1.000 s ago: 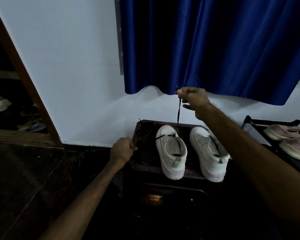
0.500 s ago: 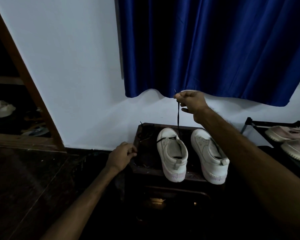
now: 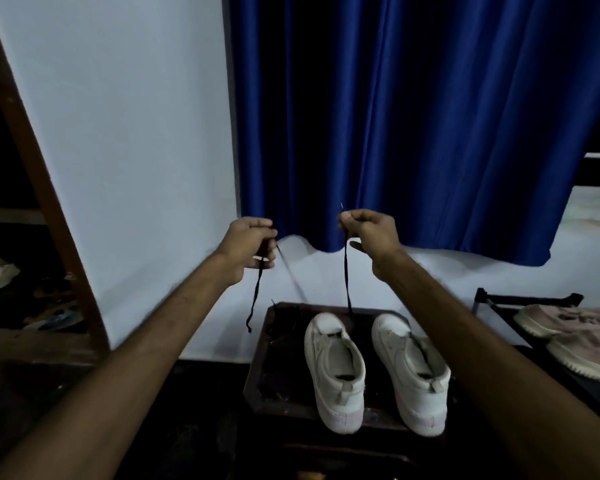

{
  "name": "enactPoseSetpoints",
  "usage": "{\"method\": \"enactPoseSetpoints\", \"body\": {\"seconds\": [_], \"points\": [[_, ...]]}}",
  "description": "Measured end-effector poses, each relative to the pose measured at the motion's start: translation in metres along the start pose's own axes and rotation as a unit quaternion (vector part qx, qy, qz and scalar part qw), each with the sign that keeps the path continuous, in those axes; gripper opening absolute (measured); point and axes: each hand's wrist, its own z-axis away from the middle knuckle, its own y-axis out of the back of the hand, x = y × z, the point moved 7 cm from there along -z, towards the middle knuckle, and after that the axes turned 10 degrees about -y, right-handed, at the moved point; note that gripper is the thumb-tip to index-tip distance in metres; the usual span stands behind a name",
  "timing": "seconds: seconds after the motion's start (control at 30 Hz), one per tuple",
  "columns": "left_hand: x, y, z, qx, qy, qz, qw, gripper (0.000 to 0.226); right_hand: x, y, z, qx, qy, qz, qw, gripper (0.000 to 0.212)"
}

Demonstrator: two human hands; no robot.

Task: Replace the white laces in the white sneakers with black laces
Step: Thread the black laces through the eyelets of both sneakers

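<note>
Two hands raised above the far edge of the dark stand [image 3: 257, 379]: left hand [image 3: 248, 245] pinches one strand of black lace [image 3: 346, 278], right hand [image 3: 369, 232] pinches the other. Lace apparently threaded at the toe of one white sneaker [image 3: 335, 372]; second white sneaker [image 3: 413, 375] just beside it, toward the stand's right edge.

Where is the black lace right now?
Head view: the black lace runs up from the toe of the left sneaker on the dark stand, its strands pinched by the left hand and right hand before the blue curtain.
</note>
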Motion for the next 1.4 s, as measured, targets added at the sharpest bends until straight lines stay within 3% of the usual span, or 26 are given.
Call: {"method": "enactPoseSetpoints", "body": {"seconds": [0.1, 0.23, 0.47, 0.57, 0.67, 0.77, 0.97, 1.1, 1.3, 1.4], "points": [[0.039, -0.028, -0.007, -0.058, 0.028, 0.133, 0.989, 0.017, -0.026, 0.002, -0.003, -0.001, 0.033, -0.034, 0.999, 0.012], [0.066, -0.056, -0.003, -0.157, 0.015, 0.205, 0.966, 0.027, -0.051, 0.007, -0.003, -0.002, 0.053, -0.037, 0.998, 0.01], [0.105, -0.06, -0.003, -0.186, -0.128, 0.075, 0.971, 0.057, -0.079, 0.014, 0.0, -0.006, 0.068, -0.063, 0.996, 0.013], [0.122, -0.062, 0.0, -0.204, -0.156, 0.104, 0.961, 0.066, -0.088, 0.018, 0.0, -0.007, 0.073, -0.073, 0.995, 0.013], [0.138, -0.059, 0.0, -0.18, -0.195, 0.111, 0.958, 0.052, -0.097, 0.02, 0.001, -0.006, 0.08, -0.066, 0.995, 0.013], [0.152, -0.053, -0.001, -0.135, -0.239, 0.05, 0.96, 0.034, -0.108, 0.02, 0.002, -0.006, 0.091, -0.067, 0.994, 0.012], [0.174, -0.052, -0.003, -0.116, -0.279, -0.059, 0.951, 0.032, -0.144, 0.021, 0.005, -0.002, 0.112, -0.092, 0.989, 0.01], [0.186, -0.049, -0.008, -0.057, -0.313, -0.145, 0.937, 0.015, -0.176, 0.021, 0.006, 0.002, 0.137, -0.096, 0.986, 0.013], [0.22, -0.046, -0.015, 0.021, -0.355, -0.323, 0.877, 0.029, -0.21, 0.015, 0.006, -0.003, 0.15, -0.083, 0.985, 0.008], [0.237, -0.047, -0.021, 0.021, -0.36, -0.334, 0.871, 0.027, -0.22, 0.012, 0.005, 0.001, 0.152, -0.074, 0.986, 0.008]]}}
